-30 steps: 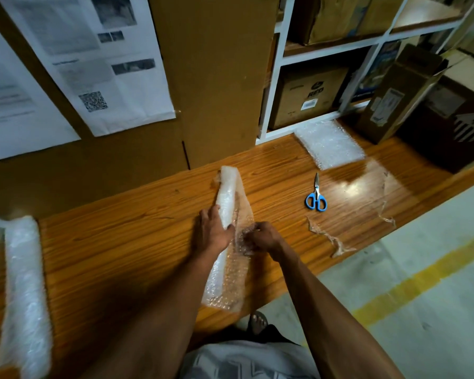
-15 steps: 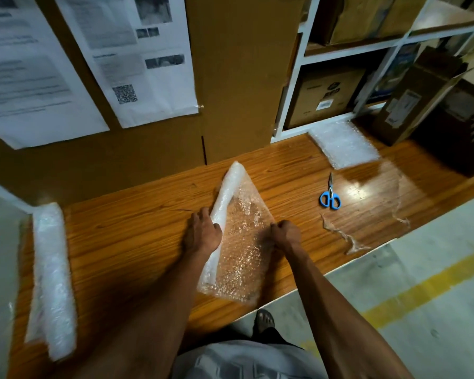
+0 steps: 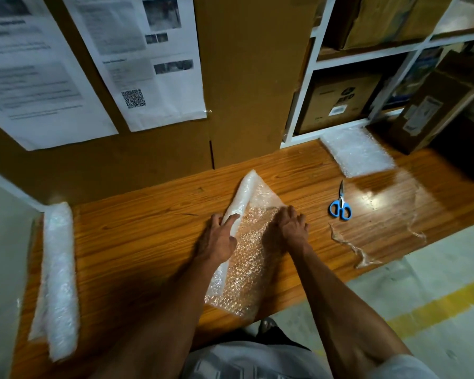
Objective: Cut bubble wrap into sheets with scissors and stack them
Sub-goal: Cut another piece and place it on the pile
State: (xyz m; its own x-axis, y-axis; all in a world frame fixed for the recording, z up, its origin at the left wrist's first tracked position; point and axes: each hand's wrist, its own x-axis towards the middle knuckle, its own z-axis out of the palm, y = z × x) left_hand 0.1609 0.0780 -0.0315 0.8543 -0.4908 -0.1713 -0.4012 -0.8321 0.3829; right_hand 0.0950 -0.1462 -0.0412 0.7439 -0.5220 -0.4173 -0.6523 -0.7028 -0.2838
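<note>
Head view looks down on a wooden bench [image 3: 137,242]. At its left end lies a roll of bubble wrap [image 3: 58,280], running from the back edge toward the front edge. Near the middle, a partly unrolled bubble wrap piece [image 3: 246,258] reaches to the front edge, its rolled part along its left side and its flat sheet spread to the right. The left hand [image 3: 219,239] rests on the rolled part, index finger laid straight along it and thumb at its near side; the other fingers are hidden behind the roll, so how far they wrap it cannot be told. The right hand [image 3: 292,225] presses the flat sheet's right edge with spread, bent fingers, holding nothing. Right of that hand, blue-handled scissors [image 3: 340,206] lie closed, blades toward the back edge. A clear plastic scrap [image 3: 350,247] lies near the front edge. A stack of cut bubble wrap sheets [image 3: 359,151] sits at the back edge toward the right end, beside a white shelf unit [image 3: 304,86] holding cardboard boxes [image 3: 337,102].
</note>
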